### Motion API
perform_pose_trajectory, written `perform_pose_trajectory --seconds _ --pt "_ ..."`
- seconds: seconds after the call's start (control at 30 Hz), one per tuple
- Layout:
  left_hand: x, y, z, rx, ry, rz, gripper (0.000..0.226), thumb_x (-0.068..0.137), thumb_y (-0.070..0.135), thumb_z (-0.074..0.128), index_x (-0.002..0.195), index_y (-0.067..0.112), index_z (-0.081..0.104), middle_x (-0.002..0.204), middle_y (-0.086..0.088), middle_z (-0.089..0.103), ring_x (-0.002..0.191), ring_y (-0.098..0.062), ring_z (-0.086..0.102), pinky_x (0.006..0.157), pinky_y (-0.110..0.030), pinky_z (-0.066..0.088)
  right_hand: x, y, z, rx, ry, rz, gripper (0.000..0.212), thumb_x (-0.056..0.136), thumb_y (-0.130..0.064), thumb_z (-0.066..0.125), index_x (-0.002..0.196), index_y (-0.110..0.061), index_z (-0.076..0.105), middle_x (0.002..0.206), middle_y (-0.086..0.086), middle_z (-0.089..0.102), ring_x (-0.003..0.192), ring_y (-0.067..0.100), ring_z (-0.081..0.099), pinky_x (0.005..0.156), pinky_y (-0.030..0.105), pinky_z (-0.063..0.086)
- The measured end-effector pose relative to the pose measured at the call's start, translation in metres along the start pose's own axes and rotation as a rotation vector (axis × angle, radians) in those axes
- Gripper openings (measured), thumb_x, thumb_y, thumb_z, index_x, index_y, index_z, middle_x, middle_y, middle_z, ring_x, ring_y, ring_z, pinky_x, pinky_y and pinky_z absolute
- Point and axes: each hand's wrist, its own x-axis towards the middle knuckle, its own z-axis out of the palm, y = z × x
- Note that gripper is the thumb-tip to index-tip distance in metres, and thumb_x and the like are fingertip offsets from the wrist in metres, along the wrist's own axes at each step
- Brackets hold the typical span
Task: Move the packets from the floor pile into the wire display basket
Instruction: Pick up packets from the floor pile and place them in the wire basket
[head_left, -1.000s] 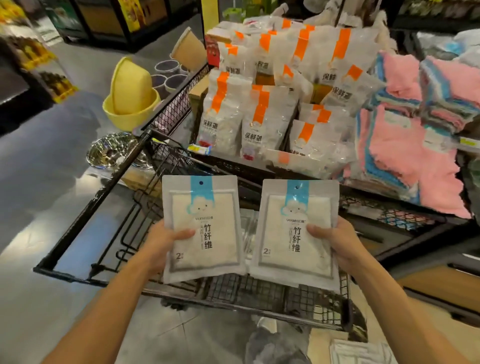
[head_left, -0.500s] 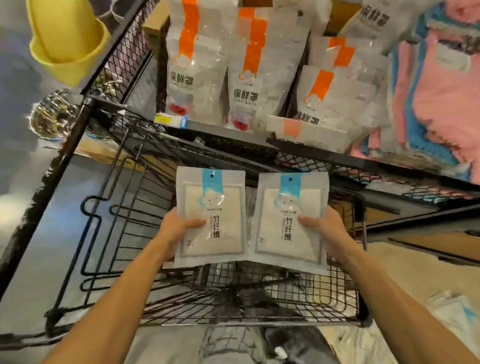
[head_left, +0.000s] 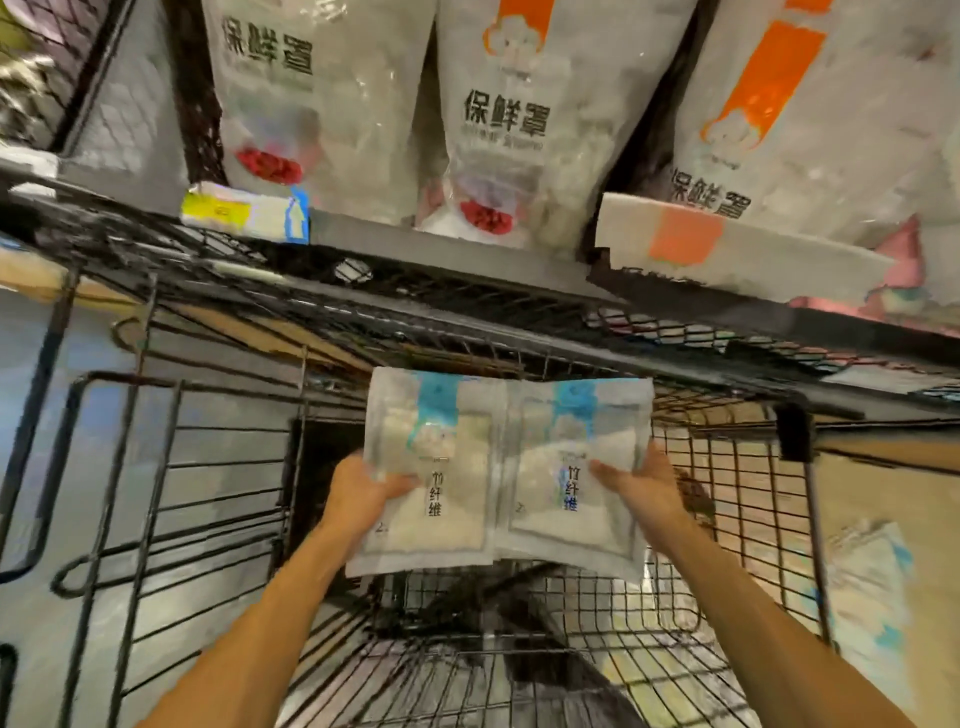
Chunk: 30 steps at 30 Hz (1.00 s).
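Holding two flat packets side by side over the wire basket (head_left: 737, 519), the person has one in each hand. The left hand (head_left: 363, 491) grips the left packet (head_left: 431, 467) at its outer edge, thumb across the front and fingers hidden behind. The right hand (head_left: 641, 486) grips the right packet (head_left: 571, 462) the same way at its outer edge. Both packets are whitish with a blue strip at the top and dark printed characters down the middle; their inner edges meet or slightly overlap. They hang above the open basket, inside its rim, not resting on its mesh bottom. Just above the basket runs a dark shelf edge (head_left: 467, 260) with a yellow and blue price tag (head_left: 244, 213). On that shelf stand larger white bags with orange strips (head_left: 519, 104). Low on the right, outside the basket, more pale packets (head_left: 867, 587) lie on the floor, blurred.
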Motion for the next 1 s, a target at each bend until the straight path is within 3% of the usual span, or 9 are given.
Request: perform_pose_trajectory --seconds 0.13,0.23,0.3,0.4,0.47,0.57,0.67,0.8,1.0 --pt "0.025 -0.010 0.016 -0.056 0.051 0.049 0.054 0.075 -0.004 0.086 0.119 0.013 0.061 0.105 -0.005 0.073 0.094 -0.024 0.071 0.087 -0.046 0.060 0.017 0.017 0.009 -0.038 0.041 -0.022 0.038 0.086 -0.001 0.078 0.119 -0.009 0.064 0.107 0.006 0.077 0.103 0.025 0.074 0.073 0.029 0.063" --pt "0.034 -0.020 0.023 0.132 0.081 0.124 0.082 0.081 0.002 0.082 0.147 0.021 0.036 0.119 0.000 0.063 0.099 -0.018 0.066 0.088 -0.041 0.058 0.020 0.020 0.018 -0.172 0.104 -0.017 0.057 0.088 -0.006 0.078 0.138 -0.010 0.049 0.133 0.002 0.064 0.124 0.021 0.060 0.100 0.044 0.055" --pt "0.037 -0.026 0.024 0.293 0.108 0.189 0.099 0.084 0.012 0.082 0.158 0.029 0.019 0.137 -0.004 0.053 0.113 -0.023 0.058 0.093 -0.044 0.055 0.022 0.022 0.022 -0.230 0.163 -0.010 0.065 0.088 -0.008 0.079 0.140 -0.015 0.041 0.140 0.000 0.056 0.132 0.023 0.052 0.109 0.052 0.049" --pt "0.036 -0.037 0.030 0.611 0.157 0.281 0.084 0.092 0.025 0.074 0.161 0.029 0.025 0.154 -0.018 0.028 0.134 -0.034 0.039 0.105 -0.049 0.046 0.022 0.027 0.027 -0.368 0.235 -0.037 0.072 0.087 -0.019 0.081 0.143 -0.013 0.036 0.136 0.007 0.050 0.134 0.030 0.050 0.111 0.049 0.047" --pt "0.030 -0.035 0.036 0.777 0.192 0.282 0.068 0.098 0.031 0.065 0.158 0.028 0.033 0.158 -0.023 0.017 0.143 -0.040 0.025 0.115 -0.052 0.034 0.021 0.029 0.030 -0.646 0.274 -0.084 0.086 0.090 -0.038 0.076 0.153 -0.008 0.026 0.145 0.011 0.041 0.140 0.031 0.040 0.119 0.047 0.036" --pt "0.022 -0.025 0.040 1.000 0.183 0.242 0.062 0.104 0.041 0.048 0.160 0.026 0.025 0.166 -0.021 0.001 0.154 -0.036 0.004 0.121 -0.049 0.018 0.014 0.029 0.029 -0.933 0.295 -0.128 0.092 0.098 -0.053 0.058 0.161 -0.009 0.008 0.161 0.018 0.023 0.151 0.035 0.021 0.124 0.051 0.017" --pt "0.008 -0.014 0.041 1.110 0.205 0.303 0.067 0.104 0.047 0.040 0.162 0.023 0.016 0.168 -0.019 0.007 0.155 -0.036 0.011 0.121 -0.052 0.023 0.004 0.030 0.021 -0.974 0.264 -0.246 0.085 0.101 -0.053 0.049 0.163 -0.012 0.008 0.167 0.019 0.018 0.155 0.036 0.015 0.126 0.053 0.012" --pt "-0.022 0.007 0.039 1.140 0.305 0.427 0.069 0.102 0.050 0.038 0.162 0.019 0.022 0.167 -0.017 0.020 0.153 -0.033 0.021 0.121 -0.053 0.026 -0.014 0.019 0.002 -1.017 0.214 -0.370 0.082 0.100 -0.062 0.041 0.164 -0.022 0.009 0.171 0.014 0.012 0.159 0.030 0.007 0.129 0.048 0.002" --pt "-0.081 0.046 0.037 1.147 0.353 0.502 0.068 0.104 0.054 0.030 0.162 0.020 0.022 0.170 -0.013 0.015 0.157 -0.029 0.010 0.127 -0.049 0.010 -0.057 -0.022 -0.032 -1.079 0.235 -0.546 0.082 0.098 -0.066 0.040 0.164 -0.022 0.019 0.171 0.010 0.016 0.159 0.028 0.011 0.129 0.051 0.004"
